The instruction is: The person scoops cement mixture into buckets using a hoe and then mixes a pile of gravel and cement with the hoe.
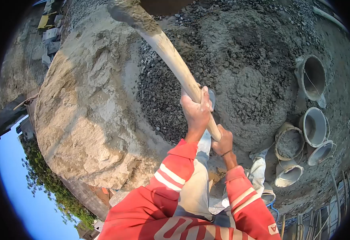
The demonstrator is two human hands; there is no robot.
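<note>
Red striped sleeves (171, 188) lead to the left hand (197, 112) and right hand (223, 141), fingers closed around a wooden tool handle (175, 60), its caked blade (129, 12) raised over a partly mixed grey mound (247, 80), sand (87, 112) unblended, buckets (313, 126) beside.

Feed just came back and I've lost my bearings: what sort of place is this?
Most likely an outdoor building site where concrete is mixed by hand. A sand heap lies beside grey gravel and cement mix, empty buckets lie alongside, and both hands, left hand and right hand, grip a long wooden tool handle.
</note>
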